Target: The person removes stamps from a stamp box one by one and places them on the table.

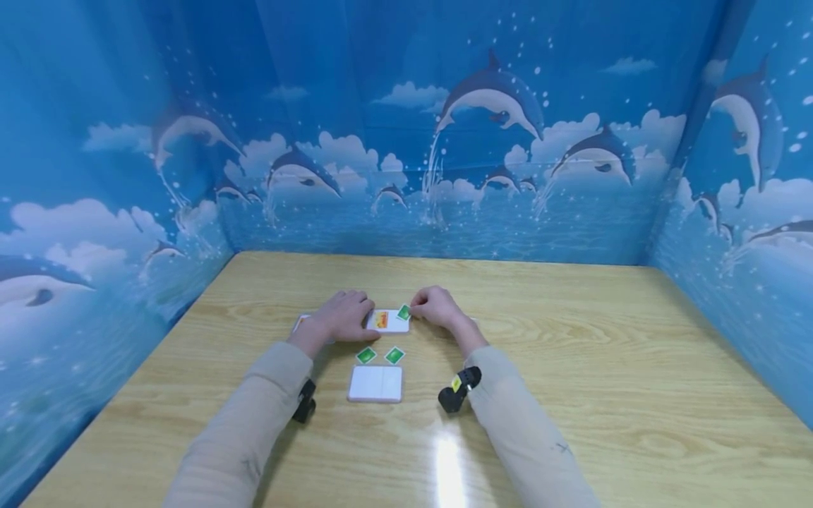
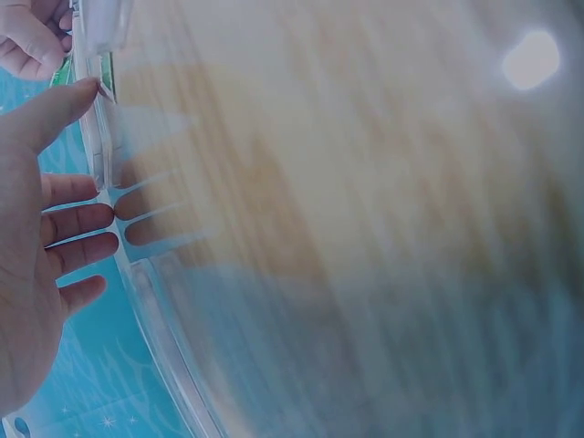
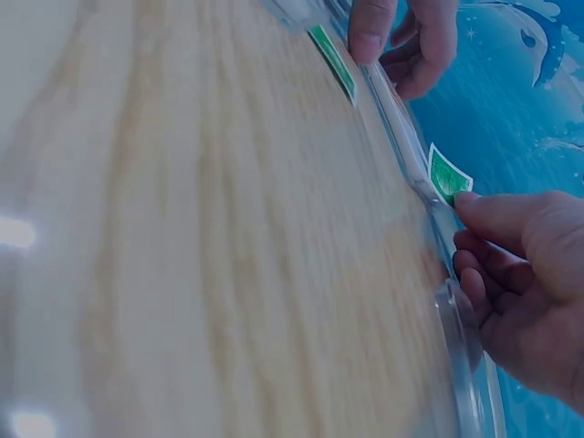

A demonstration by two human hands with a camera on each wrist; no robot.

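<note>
Between right fingers (image 3: 502,216), pinched: 1 green card (image 3: 447,175).
Left fingers (image 2: 80,222) spread beside the board (image 1: 395,325); their nudge could set the card askew.

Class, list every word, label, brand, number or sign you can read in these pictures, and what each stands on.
No word, brand or number is readable in any view.
Yellow patch on black wrist device: too small to tell.
Dark mark on right sleeve: no legible letters.
Green piece in right hand, orange-pictured card: no legible text.
</note>
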